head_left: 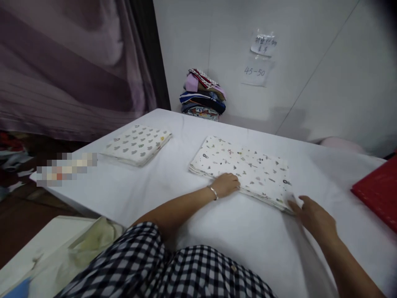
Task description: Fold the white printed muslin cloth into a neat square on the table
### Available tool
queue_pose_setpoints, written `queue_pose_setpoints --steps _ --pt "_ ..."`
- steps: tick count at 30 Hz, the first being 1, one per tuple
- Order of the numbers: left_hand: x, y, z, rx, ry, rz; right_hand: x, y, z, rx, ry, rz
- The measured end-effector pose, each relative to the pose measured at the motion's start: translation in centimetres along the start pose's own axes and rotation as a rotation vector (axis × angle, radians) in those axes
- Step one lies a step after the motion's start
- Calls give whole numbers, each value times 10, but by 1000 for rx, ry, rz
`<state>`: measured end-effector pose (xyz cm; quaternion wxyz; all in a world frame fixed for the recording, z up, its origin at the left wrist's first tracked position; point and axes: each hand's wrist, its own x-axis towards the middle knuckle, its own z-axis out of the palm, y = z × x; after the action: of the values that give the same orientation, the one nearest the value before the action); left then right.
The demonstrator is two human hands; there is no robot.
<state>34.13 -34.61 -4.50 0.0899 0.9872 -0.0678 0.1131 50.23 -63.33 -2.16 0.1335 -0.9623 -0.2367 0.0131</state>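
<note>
A folded white cloth [245,167] with small scattered prints lies in layers on the white-covered table [189,207]. At its front edge, left of the middle, my left hand [226,184] is closed, fingers curled on the fabric. My right hand [313,215], slightly blurred, grips the right front corner between thumb and fingers. Further left lies a second folded white cloth [138,145] with grey motifs, apart from both hands.
A stack of folded fabrics [203,97] stands beyond the table's far edge by the wall. A red item [378,192] sits at the right. A purple curtain [71,66] hangs at the left. Beside me, a pale surface [46,244] holds a translucent bag [93,244].
</note>
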Motion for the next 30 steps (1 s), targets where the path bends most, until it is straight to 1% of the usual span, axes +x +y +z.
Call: queue_pose_setpoints --steps 1,2,3,6,8,10,14,17,21,25,30 --pt "-7 -7 -4 -4 14 -27 -3 -8 0 4 70 -76" --pt "-13 -13 -6 -10 28 -42 -6 -18 0 28 101 -171" --pt "-18 -17 -8 -17 41 -47 -8 -30 2 70 95 -272" --pt "-27 -23 -10 -34 65 -50 -10 -69 13 188 17 -540" --pt "-28 -23 -9 -36 67 -54 -7 -92 22 202 -31 -671" --pt "-27 -23 -9 -35 69 -54 -1 -109 30 176 -45 -757" --pt "-26 -24 -9 -37 81 -54 7 -128 38 100 -46 -829" --pt "-26 -23 -11 -40 73 -56 7 -137 41 68 -45 -835" --pt "-27 -21 -13 -23 49 -65 3 -149 46 37 -12 -833" --pt "-26 -20 -13 -11 39 -93 -1 -152 54 56 60 -833" --pt "-25 -23 -16 9 42 -101 -1 -147 63 78 99 -852"
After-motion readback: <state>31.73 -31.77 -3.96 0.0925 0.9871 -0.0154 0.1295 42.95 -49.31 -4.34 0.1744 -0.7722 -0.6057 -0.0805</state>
